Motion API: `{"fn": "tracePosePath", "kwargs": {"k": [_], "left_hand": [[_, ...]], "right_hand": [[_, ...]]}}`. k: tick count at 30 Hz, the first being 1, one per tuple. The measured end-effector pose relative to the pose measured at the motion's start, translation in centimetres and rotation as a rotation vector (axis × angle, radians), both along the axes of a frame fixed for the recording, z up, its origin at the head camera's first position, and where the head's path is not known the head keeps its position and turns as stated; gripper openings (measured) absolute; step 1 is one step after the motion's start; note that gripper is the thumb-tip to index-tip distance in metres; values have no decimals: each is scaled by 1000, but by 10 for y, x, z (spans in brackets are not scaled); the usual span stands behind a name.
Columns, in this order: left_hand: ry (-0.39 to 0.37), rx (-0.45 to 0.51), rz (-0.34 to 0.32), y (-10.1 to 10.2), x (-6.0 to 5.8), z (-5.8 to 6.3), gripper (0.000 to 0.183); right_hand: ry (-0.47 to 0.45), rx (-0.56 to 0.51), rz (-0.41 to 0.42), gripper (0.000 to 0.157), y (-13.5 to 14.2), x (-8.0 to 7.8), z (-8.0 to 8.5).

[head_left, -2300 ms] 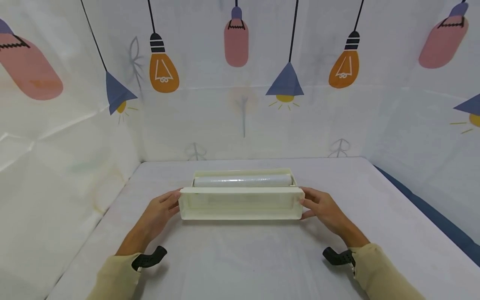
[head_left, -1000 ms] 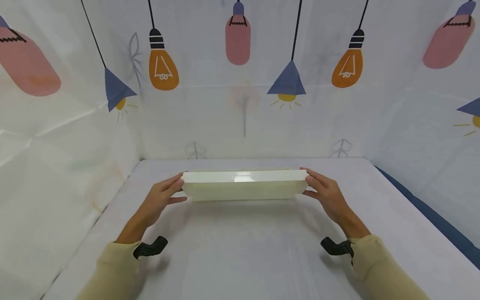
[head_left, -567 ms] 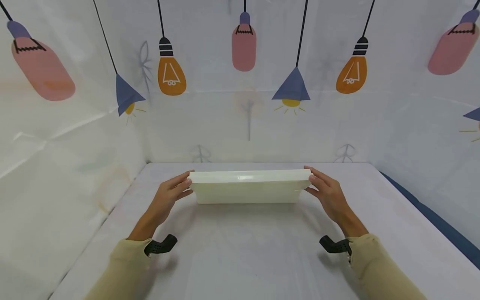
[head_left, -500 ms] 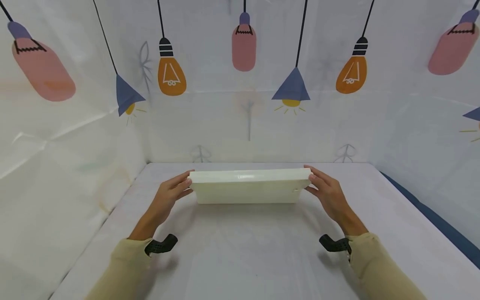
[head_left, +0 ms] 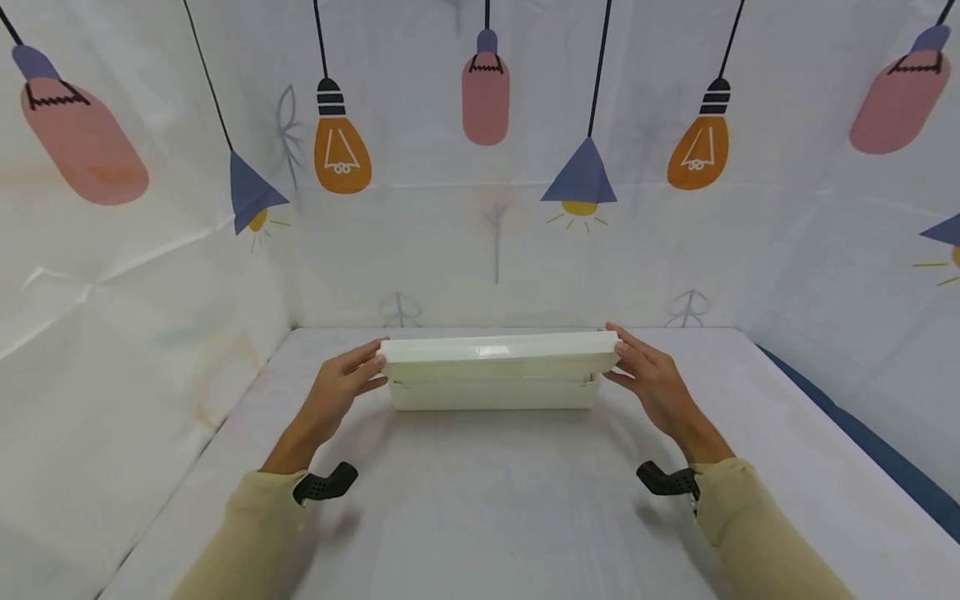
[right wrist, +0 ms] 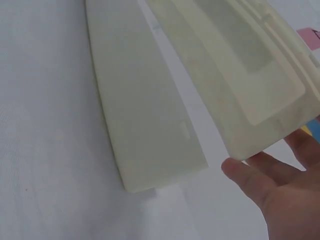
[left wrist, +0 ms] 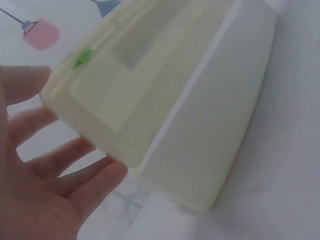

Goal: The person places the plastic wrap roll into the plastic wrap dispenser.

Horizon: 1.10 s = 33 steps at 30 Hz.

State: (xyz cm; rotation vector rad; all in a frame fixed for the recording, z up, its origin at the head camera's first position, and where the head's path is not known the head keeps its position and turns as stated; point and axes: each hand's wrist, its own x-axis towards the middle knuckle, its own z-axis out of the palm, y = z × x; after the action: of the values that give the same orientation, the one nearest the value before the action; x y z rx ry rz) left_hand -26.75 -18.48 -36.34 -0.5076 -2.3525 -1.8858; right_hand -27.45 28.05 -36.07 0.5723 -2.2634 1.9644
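In the head view, a pale cream plastic lid [head_left: 498,350] sits over a long matching box base [head_left: 495,396] on the table. My left hand [head_left: 333,396] holds the lid's left end, my right hand [head_left: 652,387] its right end, fingertips at the corners. The right end stands a little higher than the left. From the right wrist view, a gap separates the lid [right wrist: 240,75] from the base [right wrist: 145,110]. A small green piece [left wrist: 82,59] shows on the lid in the left wrist view. The inside of the base is hidden in the head view.
The white-covered table [head_left: 480,500] reaches to a white sheet [head_left: 420,242] printed with lamps and bulbs at the back and sides. A dark blue strip [head_left: 862,425] runs along the right edge. Each wrist wears a black device [head_left: 326,483].
At first the lid was lower and in front, with a clear film roll showing in the base. It moved back over the base, hiding the roll; lately its right end rose slightly.
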Motion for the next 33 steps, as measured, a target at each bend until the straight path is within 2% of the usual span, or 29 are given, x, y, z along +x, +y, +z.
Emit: {"fn": "tracePosePath", "kwargs": {"k": [7, 13, 21, 28, 33], "left_hand": [[18, 19, 34, 7, -2, -1, 58], [31, -26, 13, 4, -4, 1, 58], [23, -101, 27, 2, -5, 5, 57], [31, -160, 57, 5, -5, 2, 54], [35, -167, 92, 4, -4, -1, 54]], "right_hand": [[10, 60, 12, 61, 6, -4, 2], [6, 88, 13, 60, 6, -5, 3], [-27, 26, 16, 57, 3, -8, -2], [-19, -45, -1, 55, -3, -8, -5], [-41, -42, -14, 54, -7, -7, -7]]}}
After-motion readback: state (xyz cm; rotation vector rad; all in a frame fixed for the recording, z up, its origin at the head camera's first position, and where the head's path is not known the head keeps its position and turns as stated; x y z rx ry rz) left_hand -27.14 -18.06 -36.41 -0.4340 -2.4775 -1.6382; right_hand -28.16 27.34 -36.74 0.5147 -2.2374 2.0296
